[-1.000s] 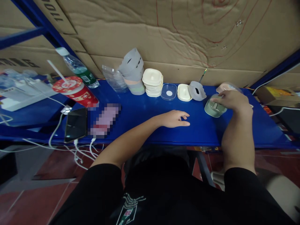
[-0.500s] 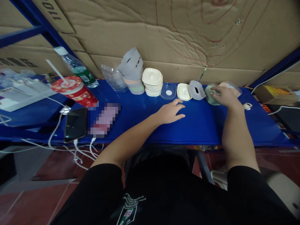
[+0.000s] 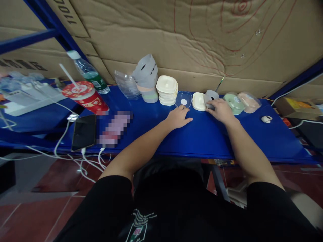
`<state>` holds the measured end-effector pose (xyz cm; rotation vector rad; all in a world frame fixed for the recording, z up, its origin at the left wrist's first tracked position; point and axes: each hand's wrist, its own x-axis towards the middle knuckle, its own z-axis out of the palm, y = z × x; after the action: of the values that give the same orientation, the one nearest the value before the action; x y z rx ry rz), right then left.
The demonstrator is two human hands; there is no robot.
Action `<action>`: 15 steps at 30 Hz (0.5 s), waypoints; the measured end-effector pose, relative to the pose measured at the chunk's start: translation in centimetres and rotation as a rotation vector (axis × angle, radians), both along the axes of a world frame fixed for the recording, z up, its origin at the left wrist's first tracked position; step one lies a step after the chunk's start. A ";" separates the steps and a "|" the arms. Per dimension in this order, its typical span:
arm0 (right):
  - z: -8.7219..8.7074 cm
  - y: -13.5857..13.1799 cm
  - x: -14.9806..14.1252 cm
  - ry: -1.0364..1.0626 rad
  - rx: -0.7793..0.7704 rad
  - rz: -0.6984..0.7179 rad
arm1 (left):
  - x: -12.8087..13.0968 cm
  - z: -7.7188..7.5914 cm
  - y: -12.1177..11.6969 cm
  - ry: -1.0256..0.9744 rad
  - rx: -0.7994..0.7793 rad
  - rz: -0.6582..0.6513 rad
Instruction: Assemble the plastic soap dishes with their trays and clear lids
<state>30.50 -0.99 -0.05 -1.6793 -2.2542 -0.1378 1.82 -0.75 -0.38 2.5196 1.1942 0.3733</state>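
My left hand (image 3: 178, 117) lies at the near edge of a clear plastic lid (image 3: 183, 96) with a white round sticker. Its thumb is stretched out and its fingers hold nothing. My right hand (image 3: 222, 111) has thumb and fingers closed at the near side of a grey sleeve (image 3: 211, 94) with a dark oval cut-out, partly hidden by the hand. A cream square tray (image 3: 199, 101) lies between the hands, touching the sleeve's left side. To the right lie a green lidded container (image 3: 234, 103) and a pink lidded container (image 3: 249, 102).
Left of the lid stand stacked cream trays (image 3: 167, 89), nested grey sleeves (image 3: 147, 80) and clear plastic shells (image 3: 127, 87). A red cup (image 3: 88, 97), a water bottle (image 3: 92, 75) and phones (image 3: 84, 132) with cables occupy the left. A white earphone case (image 3: 266, 119) lies right.
My right hand has moved left from the green container to the grey sleeve. My left hand has shifted slightly left to the clear lid. The camera view has shifted a little.
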 end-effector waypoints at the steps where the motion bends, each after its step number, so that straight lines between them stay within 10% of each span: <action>1: 0.0 0.0 0.1 -0.002 -0.002 -0.010 | 0.0 -0.1 0.0 0.001 -0.005 -0.004; 8: 3.4 -2.4 -1.0 0.438 0.137 -0.101 | -0.1 0.3 0.1 -0.211 0.123 0.016; 15: 4.0 -4.5 -4.5 1.139 -0.360 0.257 | -0.9 4.1 -2.8 -0.146 0.392 0.017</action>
<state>26.03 -5.51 3.92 -1.0827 -1.5720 1.0534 0.94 -3.53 3.75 2.7444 1.1798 0.8542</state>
